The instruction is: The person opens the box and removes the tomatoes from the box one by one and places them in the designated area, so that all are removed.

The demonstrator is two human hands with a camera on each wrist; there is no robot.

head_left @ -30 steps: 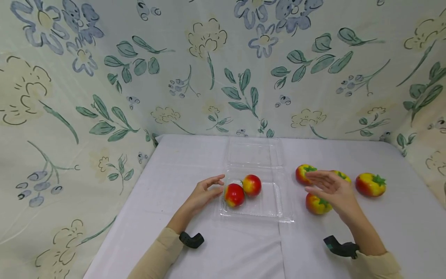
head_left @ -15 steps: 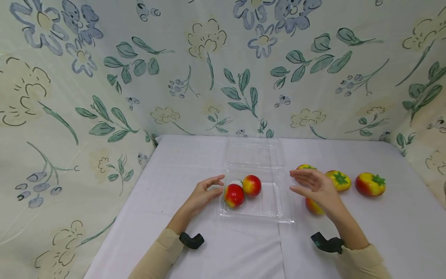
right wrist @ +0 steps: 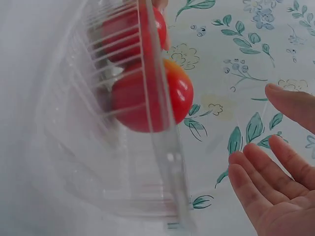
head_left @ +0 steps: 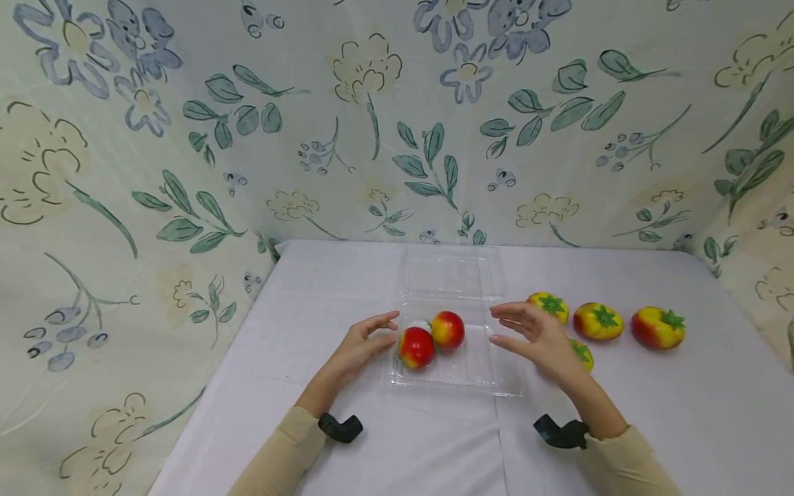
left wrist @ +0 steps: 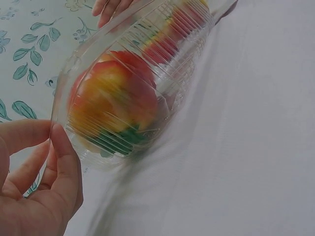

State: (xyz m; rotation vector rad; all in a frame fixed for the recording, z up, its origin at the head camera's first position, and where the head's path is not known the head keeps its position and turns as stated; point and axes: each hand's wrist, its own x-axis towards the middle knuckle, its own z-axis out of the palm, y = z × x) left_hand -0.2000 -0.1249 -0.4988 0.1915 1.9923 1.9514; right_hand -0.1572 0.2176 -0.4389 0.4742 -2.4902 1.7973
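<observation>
A clear plastic clamshell container (head_left: pixel 471 375) lies on the table with its lid (head_left: pixel 451 272) folded back. In the left part of its base sit two red-and-yellow round fruits, a nearer one (head_left: pixel 417 348) and a farther one (head_left: pixel 448 331). My left hand (head_left: pixel 360 348) is at the container's left side; in the left wrist view its thumb and finger pinch the rim (left wrist: pixel 61 105). My right hand (head_left: pixel 536 337) hovers over the container's right edge, thumb and fingers spread, holding nothing. The right wrist view shows its fingers (right wrist: pixel 266 172) apart from the container wall.
Several red-and-yellow fruits with green leafy tops lie right of the container: one at the back (head_left: pixel 548 306), one in the middle (head_left: pixel 598 322), one far right (head_left: pixel 659 328), and one (head_left: pixel 582 353) partly behind my right hand. Floral cloth (head_left: pixel 372 138) hangs behind the white table.
My right hand has moved left from above the loose fruits to the container's right edge, uncovering some of those fruits. The left hand and the container have stayed in place.
</observation>
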